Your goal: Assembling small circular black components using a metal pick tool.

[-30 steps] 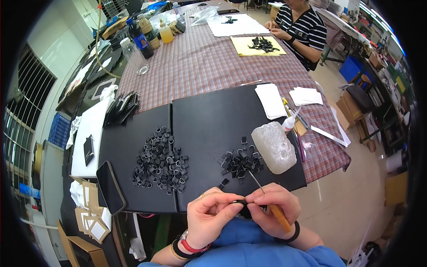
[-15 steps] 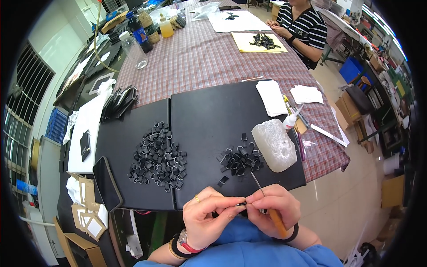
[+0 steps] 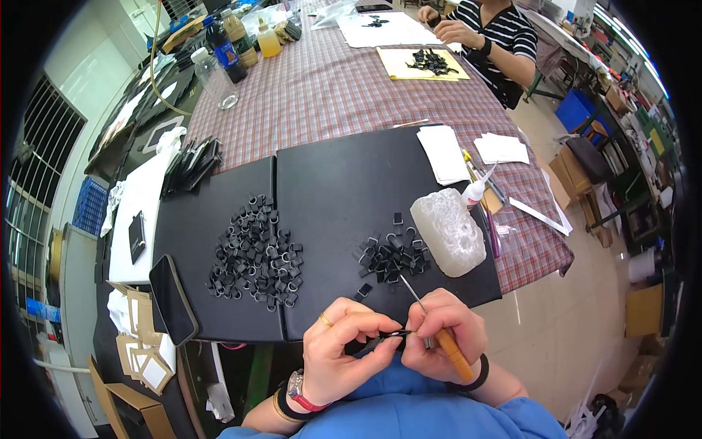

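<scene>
— Clip (image 3: 382, 338), small and black, is pinched between the left hand (image 3: 344, 351) fingertips, just below the black mat (image 3: 329, 183); the right hand (image 3: 446, 338) is closed on a wooden-handled tool (image 3: 439, 333).

— A slip is judged possible: the tool's thin tip could be driven into a finger, or the clip dropped off the mat's near edge.
</scene>
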### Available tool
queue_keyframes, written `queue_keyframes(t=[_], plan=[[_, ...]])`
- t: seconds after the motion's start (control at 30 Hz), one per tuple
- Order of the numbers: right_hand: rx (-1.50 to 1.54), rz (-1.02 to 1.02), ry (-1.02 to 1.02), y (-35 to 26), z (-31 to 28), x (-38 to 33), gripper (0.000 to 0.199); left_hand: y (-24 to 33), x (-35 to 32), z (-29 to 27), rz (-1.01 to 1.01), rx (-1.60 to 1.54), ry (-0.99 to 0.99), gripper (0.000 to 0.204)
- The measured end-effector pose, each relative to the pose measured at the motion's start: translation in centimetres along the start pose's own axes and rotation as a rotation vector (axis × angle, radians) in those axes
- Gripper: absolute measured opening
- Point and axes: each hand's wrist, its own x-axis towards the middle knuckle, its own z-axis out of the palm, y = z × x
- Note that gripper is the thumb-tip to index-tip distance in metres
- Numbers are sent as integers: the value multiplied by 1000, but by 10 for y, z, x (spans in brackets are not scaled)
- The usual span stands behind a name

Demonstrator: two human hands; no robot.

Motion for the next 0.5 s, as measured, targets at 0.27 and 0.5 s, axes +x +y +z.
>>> queue_keyframes(t=[0.27,0.5], plan=[[84,53,16,-3,2,-3,33,-2,2,3,118,30,-17,20],[113,19,-26,1,-2,1,31,-4,7,5,199,69,-15,19]])
